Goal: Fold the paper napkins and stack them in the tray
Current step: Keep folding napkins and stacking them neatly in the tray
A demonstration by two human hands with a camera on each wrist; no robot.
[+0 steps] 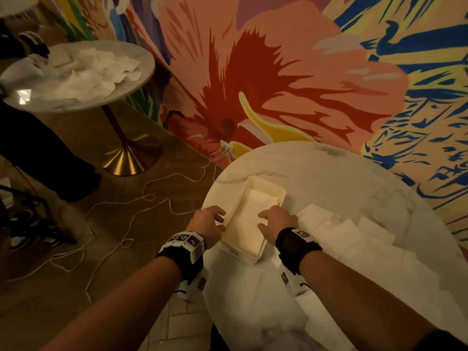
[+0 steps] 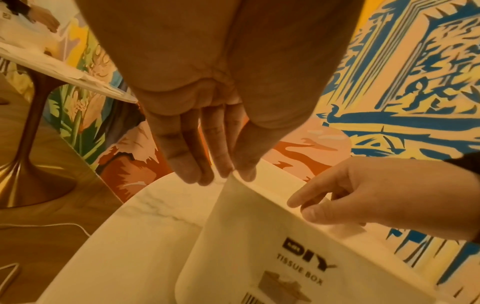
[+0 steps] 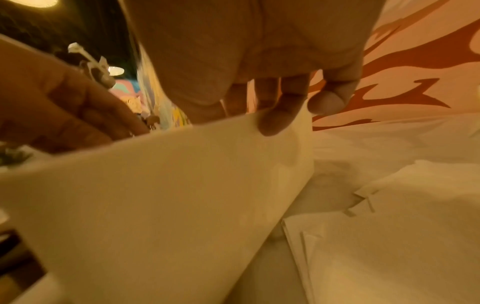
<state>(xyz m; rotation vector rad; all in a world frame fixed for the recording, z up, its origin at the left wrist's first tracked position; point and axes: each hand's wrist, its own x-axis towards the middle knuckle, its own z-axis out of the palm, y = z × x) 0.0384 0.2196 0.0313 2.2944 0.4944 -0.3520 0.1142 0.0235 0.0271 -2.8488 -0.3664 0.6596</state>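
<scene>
Both hands sit at the cream tray (image 1: 263, 184) on the round marble table (image 1: 354, 188). The left hand (image 1: 208, 224) is at the tray's left wall; in the left wrist view its straight fingers (image 2: 179, 148) point down and the fingertips touch the top edge of that wall, with nothing clasped, so the hand is relaxed and unclenched. The right hand (image 1: 277, 221) reaches over the tray's right wall, palm down, fingers loosely bent above the inside. In the right wrist view one finger (image 3: 283, 111) lies against the top of the tray wall and the thumb hangs free beside it; whether the fingers pinch a napkin inside the tray cannot be told.

Folded napkins (image 1: 255, 201) lie flat in the bottom of the tray, which stands near the table's left edge. A black print reading "DIY TISSUE BOX" shows on its near end wall in the left wrist view. Just right of the tray, loose unfolded napkins (image 1: 336, 224) are spread in overlapping sheets across the table, some running under the right forearm.

Each wrist wears a black band with white marker tags. On the brown floor to the left white cables (image 1: 152, 196) trail toward a wall socket. A second round table (image 1: 141, 72) with a brass foot stands farther left, covered with more paper sheets, and a painted mural (image 1: 291, 72) fills the wall behind.
</scene>
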